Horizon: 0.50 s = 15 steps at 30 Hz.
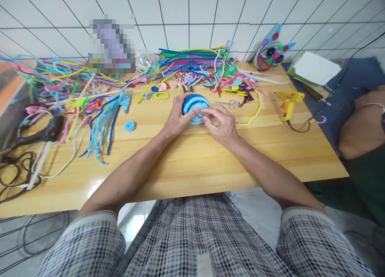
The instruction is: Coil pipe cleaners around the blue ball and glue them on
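Checked shirt [198,237] closest to camera, two bare hands on blue coiled ball at bench.

Head view: shirt and forearms in front of the bench's [192,164] front edge. Blue coiled ball [195,102], dark blue at rim and light blue inside, held over the bench, roughly mid-length, closer to back edge than front edge. Left hand [179,116] wraps its left side, fingers closed on it, thumb across the coils. Right hand [222,122] at its right side, fingers bent, thumb and fingertips brought near each other at the coils; cannot tell if they pinch anything.

Small blue coil [130,126] lies flat, left of left hand. Light and dark blue strands [100,124] bunched further left. Black glue gun [49,130] near bench's left end, cables around it. Scissors [230,104] just beyond right hand. Yellow glue gun [290,104] near right edge, cord trailing off that side. Mixed fuzzy stems [192,64] heaped along back edge, clear ball [146,62] among them. Decorated face piece [272,52] at back right corner. White box [315,68] past right edge. Another person's arm [361,124] at far right. Pixelated patch back left, content unreadable.
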Motion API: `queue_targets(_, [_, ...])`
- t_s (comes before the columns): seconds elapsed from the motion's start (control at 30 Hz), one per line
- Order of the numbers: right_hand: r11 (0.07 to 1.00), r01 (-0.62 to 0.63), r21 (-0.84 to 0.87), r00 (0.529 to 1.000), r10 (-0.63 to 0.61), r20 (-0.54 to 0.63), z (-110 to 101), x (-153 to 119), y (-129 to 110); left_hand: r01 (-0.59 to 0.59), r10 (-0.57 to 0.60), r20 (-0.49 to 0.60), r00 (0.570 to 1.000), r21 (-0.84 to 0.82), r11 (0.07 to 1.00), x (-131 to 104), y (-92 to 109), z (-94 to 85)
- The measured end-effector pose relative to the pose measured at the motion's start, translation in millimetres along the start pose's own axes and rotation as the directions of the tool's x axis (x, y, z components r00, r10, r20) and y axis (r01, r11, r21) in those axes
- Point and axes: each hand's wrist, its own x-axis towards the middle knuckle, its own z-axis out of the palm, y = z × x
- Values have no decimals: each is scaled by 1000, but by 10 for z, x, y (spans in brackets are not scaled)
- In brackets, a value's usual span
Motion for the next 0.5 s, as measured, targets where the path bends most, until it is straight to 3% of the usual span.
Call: queue_targets(0.5, [999,42,-10,999,-42,-29,40,-22,13,21,-21,12,1000,-9,1000,-10,51,-6])
